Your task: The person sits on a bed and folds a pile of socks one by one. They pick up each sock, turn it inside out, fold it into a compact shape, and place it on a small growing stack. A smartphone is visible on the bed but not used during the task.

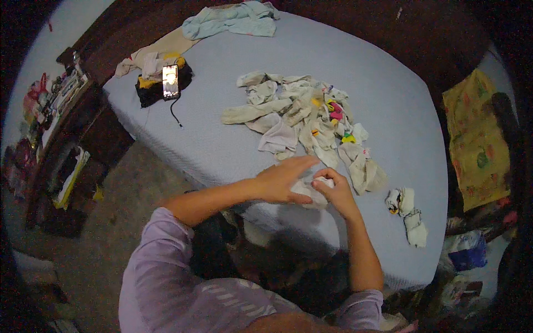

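My right hand (pixel 336 191) pinches a bunched white sock (pixel 320 199) at the near edge of the bed. Beside it, my left hand (pixel 280 182) is spread, with its thumb over the cloth and its fingers stretched toward my right hand; its outline is slightly blurred. Whether the left thumb touches the sock is hard to tell. Just beyond my hands lies a loose heap of off-white socks (pixel 287 106), some with yellow, pink and green patches. To the right, small rolled or folded socks (pixel 410 216) lie in a short row.
A lit phone (pixel 170 82) with a short cable rests on dark and yellow cloth (pixel 145 91) at the far left of the bed (pixel 200 141). Pale blue folded cloth (pixel 233 21) lies at the far edge. A yellow patterned bag or cloth (pixel 479 141) hangs right; a cluttered shelf (pixel 62 112) stands left.
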Tool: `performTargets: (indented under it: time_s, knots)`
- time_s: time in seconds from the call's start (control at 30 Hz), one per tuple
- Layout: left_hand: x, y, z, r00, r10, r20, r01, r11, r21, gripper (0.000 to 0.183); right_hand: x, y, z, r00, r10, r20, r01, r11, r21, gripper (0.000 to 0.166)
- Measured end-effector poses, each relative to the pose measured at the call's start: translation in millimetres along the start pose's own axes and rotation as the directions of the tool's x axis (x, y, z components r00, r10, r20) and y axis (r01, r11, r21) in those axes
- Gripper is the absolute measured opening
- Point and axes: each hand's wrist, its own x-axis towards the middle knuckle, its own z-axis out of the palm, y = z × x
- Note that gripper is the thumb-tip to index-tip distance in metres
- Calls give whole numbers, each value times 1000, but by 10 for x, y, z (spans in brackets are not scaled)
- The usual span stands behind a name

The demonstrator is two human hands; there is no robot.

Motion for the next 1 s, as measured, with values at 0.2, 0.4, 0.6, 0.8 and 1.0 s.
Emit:
performTargets:
  time_s: [0.2,0.4,0.6,0.8,1.0]
  knots:
    - [159,43,265,903,-373,215,425,849,-313,54,-107,-284,-3,994,105,22,-102,858,503,30]
    - [76,-15,231,898,-426,112,417,739,-529,25,-89,-278,-140,964,212,162,-265,697,667,43]
    - [74,-144,172,741,-664,98,497,445,-745,20,-50,-109,-77,959,251,130,-278,923,268,43]
    - [114,-62,1,767,-629,127,441,373,-817,22,-26,-145,14,983,142,116,-180,626,759,43]
    - [84,-23,131,800,-576,170,413,321,-852,23,-23,-112,147,981,114,160,-196,600,775,49]
